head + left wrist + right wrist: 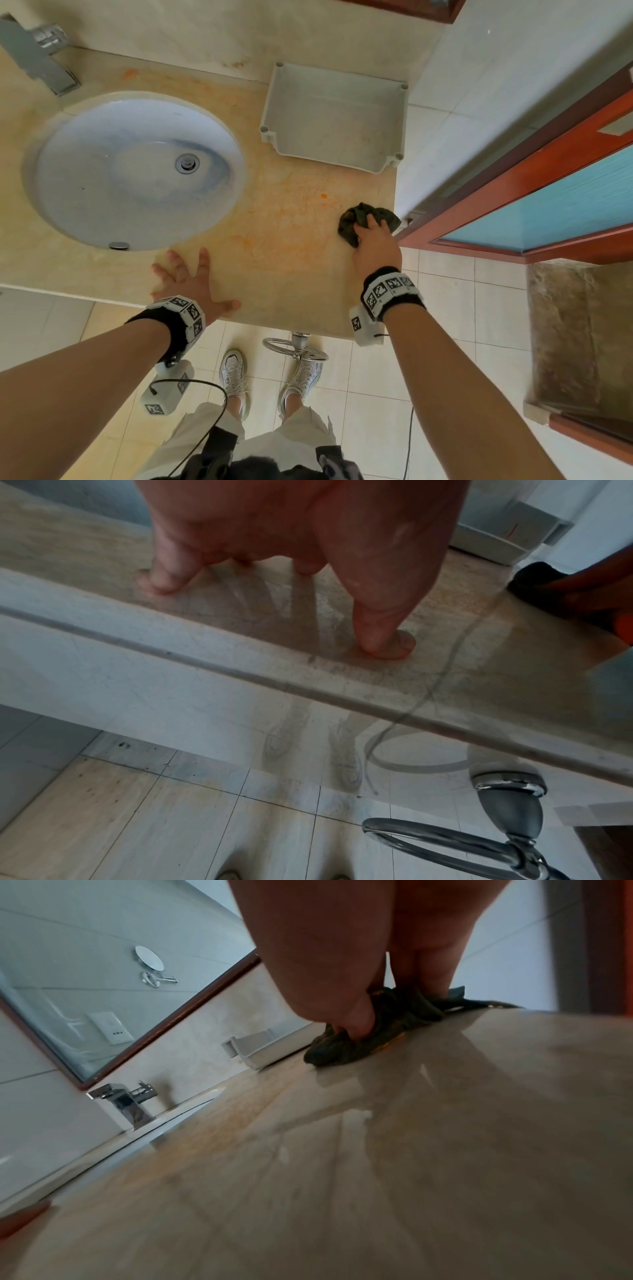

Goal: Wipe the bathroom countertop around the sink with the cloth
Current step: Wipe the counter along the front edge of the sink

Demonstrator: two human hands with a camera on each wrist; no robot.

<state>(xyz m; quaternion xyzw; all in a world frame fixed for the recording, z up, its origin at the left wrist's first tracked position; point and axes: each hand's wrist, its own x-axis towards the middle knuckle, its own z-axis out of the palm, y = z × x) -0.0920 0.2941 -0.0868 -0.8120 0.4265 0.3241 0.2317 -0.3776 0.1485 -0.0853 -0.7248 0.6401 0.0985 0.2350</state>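
A crumpled dark green cloth (356,219) lies on the beige marble countertop (281,246) near its right edge, by the wall corner. My right hand (371,236) presses down on the cloth (346,1047) with the fingers curled into the fabric. My left hand (186,277) rests flat on the countertop (342,631) near the front edge, fingers spread, just in front of the round white sink (133,168). Orange stains mark the surface between the sink and the cloth.
An empty grey plastic tray (335,116) sits at the back right of the counter. A chrome faucet (41,58) stands behind the sink at back left. A wooden door frame (513,192) and wall bound the counter's right side. A chrome towel ring (455,840) hangs below the front edge.
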